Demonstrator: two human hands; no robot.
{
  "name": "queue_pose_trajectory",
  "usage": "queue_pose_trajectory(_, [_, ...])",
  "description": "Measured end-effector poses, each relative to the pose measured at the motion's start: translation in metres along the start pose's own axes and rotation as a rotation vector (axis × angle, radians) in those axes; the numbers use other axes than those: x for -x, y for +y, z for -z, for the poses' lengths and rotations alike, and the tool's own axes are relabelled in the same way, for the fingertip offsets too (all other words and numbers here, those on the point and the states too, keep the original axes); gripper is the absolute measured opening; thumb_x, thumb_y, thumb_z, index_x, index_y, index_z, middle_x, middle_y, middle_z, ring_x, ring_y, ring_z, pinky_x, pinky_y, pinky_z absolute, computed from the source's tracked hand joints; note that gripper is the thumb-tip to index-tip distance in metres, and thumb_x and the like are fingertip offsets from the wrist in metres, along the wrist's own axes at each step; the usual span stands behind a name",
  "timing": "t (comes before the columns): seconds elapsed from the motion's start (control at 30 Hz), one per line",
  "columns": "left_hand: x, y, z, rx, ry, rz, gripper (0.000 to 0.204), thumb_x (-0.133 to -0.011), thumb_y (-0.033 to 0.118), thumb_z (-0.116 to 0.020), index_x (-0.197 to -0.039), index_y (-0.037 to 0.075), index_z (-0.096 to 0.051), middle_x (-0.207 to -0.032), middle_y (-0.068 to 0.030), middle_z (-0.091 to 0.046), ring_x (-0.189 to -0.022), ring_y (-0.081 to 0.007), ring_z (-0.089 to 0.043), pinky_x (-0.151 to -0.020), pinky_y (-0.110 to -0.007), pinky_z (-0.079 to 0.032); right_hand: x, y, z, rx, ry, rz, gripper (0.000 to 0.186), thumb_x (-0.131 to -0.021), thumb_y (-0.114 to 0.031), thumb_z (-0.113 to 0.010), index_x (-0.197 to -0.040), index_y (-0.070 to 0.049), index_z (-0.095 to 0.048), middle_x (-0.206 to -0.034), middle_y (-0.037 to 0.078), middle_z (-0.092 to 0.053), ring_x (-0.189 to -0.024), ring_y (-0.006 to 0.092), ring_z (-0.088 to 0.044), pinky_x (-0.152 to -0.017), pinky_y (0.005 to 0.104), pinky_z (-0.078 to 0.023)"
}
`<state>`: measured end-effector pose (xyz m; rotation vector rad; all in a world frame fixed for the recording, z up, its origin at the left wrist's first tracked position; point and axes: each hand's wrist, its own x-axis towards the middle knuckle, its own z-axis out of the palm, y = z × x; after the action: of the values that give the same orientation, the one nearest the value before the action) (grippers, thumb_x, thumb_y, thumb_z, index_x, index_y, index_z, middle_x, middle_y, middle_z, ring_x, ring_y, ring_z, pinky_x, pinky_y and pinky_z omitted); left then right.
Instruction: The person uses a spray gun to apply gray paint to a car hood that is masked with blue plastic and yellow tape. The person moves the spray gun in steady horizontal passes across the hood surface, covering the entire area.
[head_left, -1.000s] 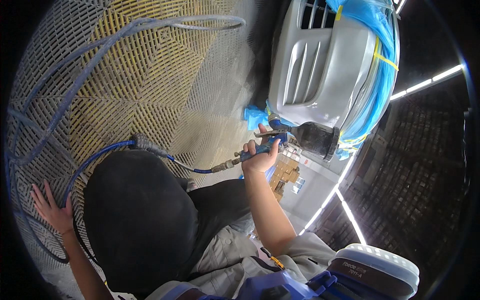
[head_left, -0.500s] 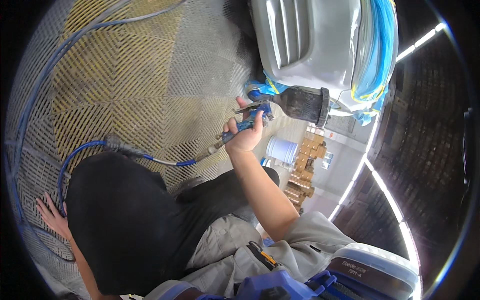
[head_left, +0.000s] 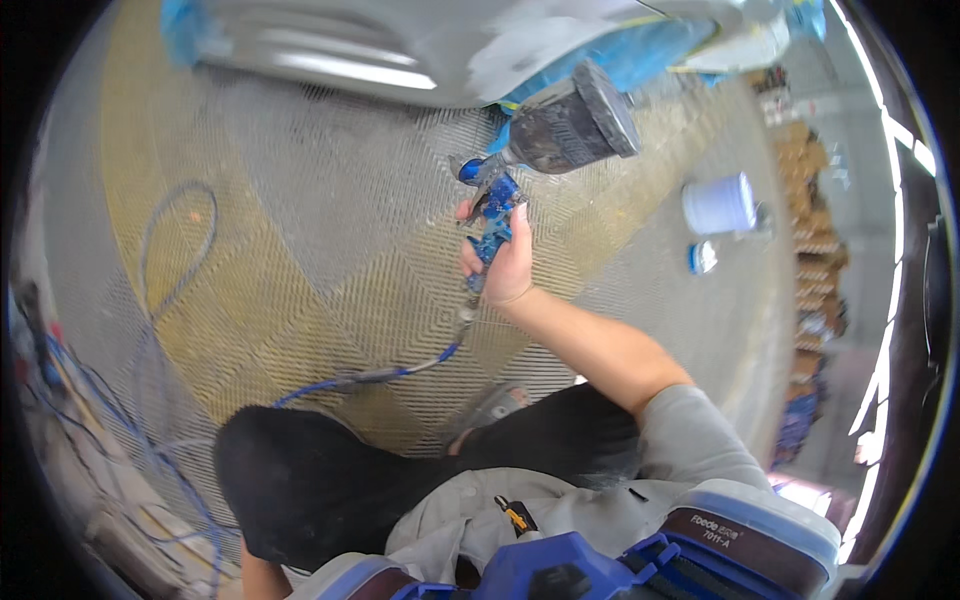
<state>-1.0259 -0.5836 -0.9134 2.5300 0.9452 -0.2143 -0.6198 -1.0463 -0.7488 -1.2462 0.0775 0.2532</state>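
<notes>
Holding a blue, dark-cupped metal spray gun (head_left: 494, 205) in right hand (head_left: 511, 265), with fingers curled round it, near a silver car panel (head_left: 350, 55). Likely calls for steady holding. Can't see left hand.

One spray gun (head_left: 498, 198), one pale bucket (head_left: 715, 204), one small blue-and-white container (head_left: 703, 257), two respirator filters (head_left: 755, 525)

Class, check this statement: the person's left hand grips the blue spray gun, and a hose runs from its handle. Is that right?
The hand is wrong: the head view shows the right hand gripping the blue spray gun. A hose does run from its handle.
</notes>
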Motion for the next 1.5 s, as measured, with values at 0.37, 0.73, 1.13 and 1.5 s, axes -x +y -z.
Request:
queue_pose_trajectory(0.37, [-0.137,0.146,0.102,0.238,-0.357,-0.131,0.039,-0.099,0.031,-0.067,-0.074,0.003,-0.058,-0.065,0.0030,-0.051,-0.062,-0.0079,-0.045,-0.057,-0.029,-0.038,-0.019,0.015,0.037,-0.078,-0.210,0.196,0.085,-0.096,-0.080,-0.021,-0.109,-0.002,-0.053,-0.098,0.005,-0.059,-0.046,0.0096,-0.037,-0.045,0.0274,-0.036])
queue_pose_trajectory(0.73, [-0.098,0.189,0.118,0.105,-0.186,-0.178,0.036,-0.095,0.028,-0.071,-0.077,-0.002,-0.063,-0.064,-0.0020,-0.056,-0.061,-0.0094,-0.047,-0.058,-0.030,-0.041,-0.040,0.021,0.059,-0.167,0.163,0.138,0.076,-0.098,-0.077,-0.025,-0.100,-0.007,-0.054,-0.086,0.003,-0.058,-0.048,0.0132,-0.040,-0.045,0.0304,-0.037])
queue_pose_trajectory(1.13, [-0.107,0.185,0.102,0.077,-0.219,-0.092,0.037,-0.093,0.027,-0.073,-0.076,-0.004,-0.067,-0.063,-0.0010,-0.058,-0.060,-0.0077,-0.048,-0.055,-0.030,-0.040,-0.029,0.030,0.045,-0.110,-0.050,0.184,0.074,-0.101,-0.073,-0.026,-0.104,-0.004,-0.053,-0.087,0.005,-0.056,-0.047,0.0126,-0.040,-0.043,0.0285,-0.036])
queue_pose_trajectory(1.5, [-0.116,0.192,0.097,0.129,-0.288,-0.150,0.036,-0.093,0.029,-0.074,-0.084,-0.006,-0.070,-0.067,-0.0041,-0.063,-0.062,-0.0098,-0.053,-0.059,-0.029,-0.044,-0.031,0.000,0.056,0.036,0.105,0.291,0.074,-0.102,-0.070,-0.029,-0.101,-0.001,-0.055,-0.083,0.005,-0.056,-0.048,0.0119,-0.044,-0.043,0.0278,-0.037])
